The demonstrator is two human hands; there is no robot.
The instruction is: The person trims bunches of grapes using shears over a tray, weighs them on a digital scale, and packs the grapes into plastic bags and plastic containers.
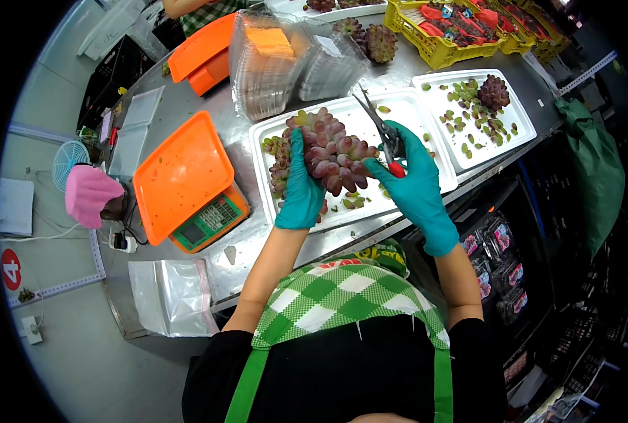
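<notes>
My left hand [301, 185], in a teal glove, holds a large purple-pink succulent cluster [328, 151] above a white tray [363, 212]. In my gloved right hand [416, 187] is a pair of scissors [388, 137] with dark blades and a red handle part. The blades point up and away from me, and the right fingertips are close to the cluster's right side. Loose leaves [356, 201] and a greenish-pink succulent [278, 151] lie in the tray under and beside my left hand.
An orange-topped scale [183, 176] stands left, with plastic bags [171, 296] below it. Clear plastic boxes [264, 77] are stacked behind the tray. A second white tray [479, 156] holds leaves and a dark succulent [494, 93]. Yellow crates [441, 53] stand at the back right; a co-worker's arm [181, 7] shows behind.
</notes>
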